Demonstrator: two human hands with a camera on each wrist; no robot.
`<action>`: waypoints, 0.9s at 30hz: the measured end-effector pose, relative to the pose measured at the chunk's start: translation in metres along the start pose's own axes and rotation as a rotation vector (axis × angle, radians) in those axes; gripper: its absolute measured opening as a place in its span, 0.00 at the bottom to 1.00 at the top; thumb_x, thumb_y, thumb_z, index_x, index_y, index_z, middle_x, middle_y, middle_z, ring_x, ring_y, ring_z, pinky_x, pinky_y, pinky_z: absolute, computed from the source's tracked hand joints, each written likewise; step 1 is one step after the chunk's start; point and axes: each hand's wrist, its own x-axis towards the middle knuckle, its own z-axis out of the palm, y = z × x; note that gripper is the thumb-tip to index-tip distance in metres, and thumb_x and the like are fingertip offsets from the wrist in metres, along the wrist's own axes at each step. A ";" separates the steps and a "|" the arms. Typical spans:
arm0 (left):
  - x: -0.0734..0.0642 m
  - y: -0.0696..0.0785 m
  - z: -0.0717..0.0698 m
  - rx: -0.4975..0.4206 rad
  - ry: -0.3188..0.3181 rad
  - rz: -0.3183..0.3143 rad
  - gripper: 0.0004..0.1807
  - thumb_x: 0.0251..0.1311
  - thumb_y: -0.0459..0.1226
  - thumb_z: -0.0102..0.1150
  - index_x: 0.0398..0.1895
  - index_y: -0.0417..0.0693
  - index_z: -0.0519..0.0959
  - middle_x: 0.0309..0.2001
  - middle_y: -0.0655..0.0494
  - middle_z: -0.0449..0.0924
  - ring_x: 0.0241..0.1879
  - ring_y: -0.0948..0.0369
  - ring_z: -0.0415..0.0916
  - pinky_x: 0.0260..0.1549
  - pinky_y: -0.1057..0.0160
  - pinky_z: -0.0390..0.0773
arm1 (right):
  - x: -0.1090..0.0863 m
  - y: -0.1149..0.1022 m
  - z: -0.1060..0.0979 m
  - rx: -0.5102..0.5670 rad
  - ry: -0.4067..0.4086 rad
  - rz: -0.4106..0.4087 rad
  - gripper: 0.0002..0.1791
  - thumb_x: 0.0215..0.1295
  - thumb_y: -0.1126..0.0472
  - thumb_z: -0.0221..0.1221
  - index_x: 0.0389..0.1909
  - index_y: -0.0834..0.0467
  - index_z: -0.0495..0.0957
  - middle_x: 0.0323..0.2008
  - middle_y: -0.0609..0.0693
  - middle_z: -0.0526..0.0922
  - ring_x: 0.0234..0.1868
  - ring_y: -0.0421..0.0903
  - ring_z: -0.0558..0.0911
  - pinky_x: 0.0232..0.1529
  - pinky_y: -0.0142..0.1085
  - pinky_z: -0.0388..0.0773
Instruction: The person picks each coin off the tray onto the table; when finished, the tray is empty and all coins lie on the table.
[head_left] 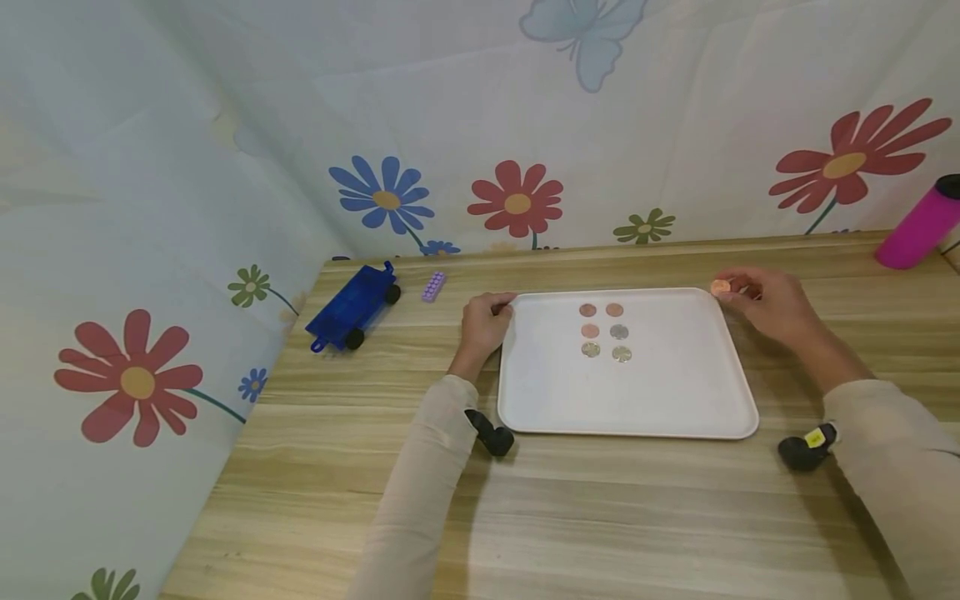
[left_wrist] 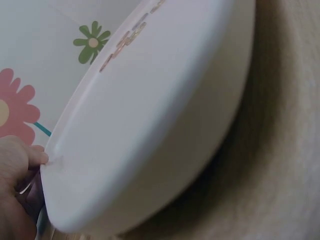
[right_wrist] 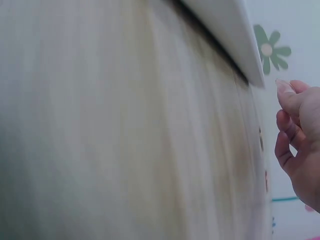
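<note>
A white tray (head_left: 675, 392) lies on the wooden table. My left hand (head_left: 486, 323) grips its far left corner; in the left wrist view, a fingertip of that hand (left_wrist: 17, 175) presses on the rim. Two columns of coins sit in the tray's upper middle: copper ones such as this coin (head_left: 587, 310) at the back, a silver coin (head_left: 618, 332), and gold-toned coins such as this one (head_left: 622, 354) in front. Just past the far right corner, my right hand (head_left: 772, 304) pinches a copper coin (head_left: 720, 287) between thumb and fingers.
To the left stand a blue toy wagon (head_left: 351, 307) with black wheels and a small purple toy brick (head_left: 433, 287). A pink bottle (head_left: 918, 223) with a black cap is at the far right. Behind the table (head_left: 600, 517) hangs a flower-patterned cloth (head_left: 450, 125).
</note>
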 end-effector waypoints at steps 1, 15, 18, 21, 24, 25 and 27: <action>0.000 0.000 0.000 -0.001 -0.001 -0.001 0.15 0.70 0.29 0.56 0.55 0.40 0.85 0.51 0.41 0.86 0.51 0.48 0.83 0.52 0.53 0.82 | -0.001 0.002 -0.002 -0.003 0.003 0.010 0.22 0.74 0.55 0.59 0.62 0.64 0.76 0.48 0.66 0.79 0.45 0.55 0.75 0.32 0.18 0.67; 0.000 -0.003 0.000 -0.004 -0.012 -0.009 0.15 0.71 0.30 0.55 0.56 0.41 0.85 0.51 0.42 0.86 0.51 0.49 0.82 0.51 0.54 0.83 | -0.010 0.040 -0.023 -0.060 0.094 0.051 0.25 0.73 0.51 0.59 0.62 0.64 0.76 0.47 0.67 0.79 0.38 0.37 0.70 0.31 0.18 0.64; 0.000 -0.003 0.000 -0.006 -0.013 -0.010 0.15 0.71 0.30 0.55 0.56 0.41 0.85 0.51 0.42 0.86 0.51 0.49 0.82 0.50 0.54 0.83 | -0.012 0.045 -0.027 -0.066 0.096 0.073 0.26 0.74 0.48 0.57 0.63 0.63 0.76 0.48 0.67 0.79 0.36 0.33 0.68 0.31 0.18 0.64; 0.001 -0.002 0.001 -0.001 -0.011 -0.010 0.15 0.71 0.30 0.55 0.56 0.42 0.85 0.51 0.42 0.86 0.50 0.50 0.82 0.50 0.54 0.83 | -0.014 0.051 -0.032 -0.071 0.090 0.107 0.29 0.75 0.45 0.55 0.64 0.64 0.75 0.49 0.68 0.78 0.39 0.35 0.69 0.31 0.18 0.64; 0.001 -0.003 0.001 0.003 -0.009 -0.010 0.15 0.71 0.31 0.55 0.56 0.43 0.85 0.51 0.43 0.86 0.50 0.50 0.82 0.49 0.55 0.83 | -0.016 0.056 -0.037 -0.077 0.094 0.128 0.29 0.75 0.47 0.55 0.64 0.66 0.74 0.51 0.71 0.79 0.39 0.35 0.70 0.30 0.18 0.64; 0.001 -0.003 0.001 0.005 -0.009 -0.010 0.15 0.71 0.31 0.55 0.56 0.43 0.85 0.51 0.43 0.86 0.50 0.50 0.82 0.49 0.55 0.83 | -0.016 0.058 -0.039 -0.078 0.100 0.128 0.28 0.75 0.48 0.56 0.64 0.66 0.74 0.51 0.72 0.79 0.38 0.32 0.70 0.30 0.17 0.63; 0.001 -0.003 0.001 0.008 -0.008 -0.010 0.15 0.71 0.31 0.55 0.56 0.43 0.85 0.51 0.43 0.86 0.50 0.50 0.82 0.49 0.55 0.83 | -0.017 0.061 -0.041 -0.086 0.118 0.124 0.26 0.75 0.52 0.57 0.63 0.68 0.75 0.49 0.73 0.80 0.33 0.23 0.66 0.28 0.16 0.63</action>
